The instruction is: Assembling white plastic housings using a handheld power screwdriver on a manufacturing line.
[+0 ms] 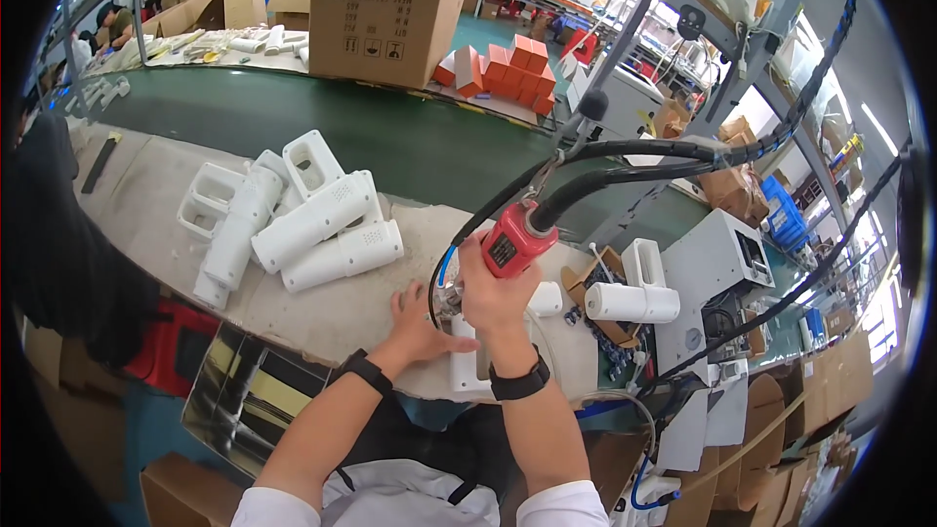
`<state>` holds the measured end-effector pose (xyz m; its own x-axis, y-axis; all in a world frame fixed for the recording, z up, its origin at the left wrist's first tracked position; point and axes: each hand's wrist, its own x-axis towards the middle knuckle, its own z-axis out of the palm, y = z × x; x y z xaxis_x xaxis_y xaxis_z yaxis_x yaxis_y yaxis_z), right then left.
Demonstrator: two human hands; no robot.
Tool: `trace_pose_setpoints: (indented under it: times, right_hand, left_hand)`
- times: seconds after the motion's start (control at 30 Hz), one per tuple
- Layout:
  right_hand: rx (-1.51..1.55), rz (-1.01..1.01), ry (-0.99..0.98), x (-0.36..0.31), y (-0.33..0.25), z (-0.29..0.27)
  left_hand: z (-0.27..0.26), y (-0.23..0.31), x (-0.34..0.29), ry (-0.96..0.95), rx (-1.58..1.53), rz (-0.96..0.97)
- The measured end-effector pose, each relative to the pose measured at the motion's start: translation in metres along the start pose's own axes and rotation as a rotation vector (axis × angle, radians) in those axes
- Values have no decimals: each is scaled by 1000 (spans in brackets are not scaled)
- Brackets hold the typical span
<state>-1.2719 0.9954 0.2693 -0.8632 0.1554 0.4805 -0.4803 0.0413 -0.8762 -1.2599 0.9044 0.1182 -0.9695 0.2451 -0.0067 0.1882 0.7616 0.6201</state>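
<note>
My right hand point(496, 293) is wrapped round a red electric screwdriver point(515, 242), which hangs from a hook with thick black hoses at its top. Its lower end points down at a white plastic housing with a loop handle point(467, 369), lying at the bench's near edge. My left hand point(418, 334) steadies this housing from the left, thumb across the handle and the other fingers spread beside it. Both hands and the tool hide most of the housing, and the screwdriver's tip cannot be made out. Several similar white housings point(317, 220) lie piled to the left.
Right of my hands, another white housing point(632, 303) rests above an open cardboard box point(610, 327) with small dark parts. A grey-white machine point(717, 259) stands farther right. Beyond the bench runs a green conveyor belt point(234, 102), with a large carton point(386, 10) and orange boxes point(508, 70) behind.
</note>
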Motion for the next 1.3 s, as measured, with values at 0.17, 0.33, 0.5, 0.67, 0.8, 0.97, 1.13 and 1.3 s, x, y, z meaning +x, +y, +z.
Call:
trace_pose_setpoints:
  times: [0.17, 0.33, 0.5, 0.67, 0.8, 0.97, 1.13, 1.3]
  right_hand:
    - [58, -134, 140, 9, -24, -20]
    - [95, -32, 176, 10, -65, -26]
    - [70, 17, 195, 6, -14, -24]
    - [-13, -22, 96, 0, 4, -26]
    - [-20, -46, 130, 1, -2, -29]
    - [138, -50, 251, 7, -73, -55]
    - [80, -60, 271, -5, -76, -68]
    - [31, -15, 233, -5, -62, -75]
  left_hand:
    - [-9, 6, -5, 46, -39, -50]
    - [-18, 14, -5, -6, -72, -71]
    - [-19, 15, -6, -2, -51, -82]
    - [-15, 33, -20, 52, -80, -47]
    - [3, 41, -32, 148, -130, -84]
    - [1, 32, 0, 283, 46, -83]
    - [-15, 37, 13, 211, 78, -169]
    - [-15, 40, 12, 227, 147, -178]
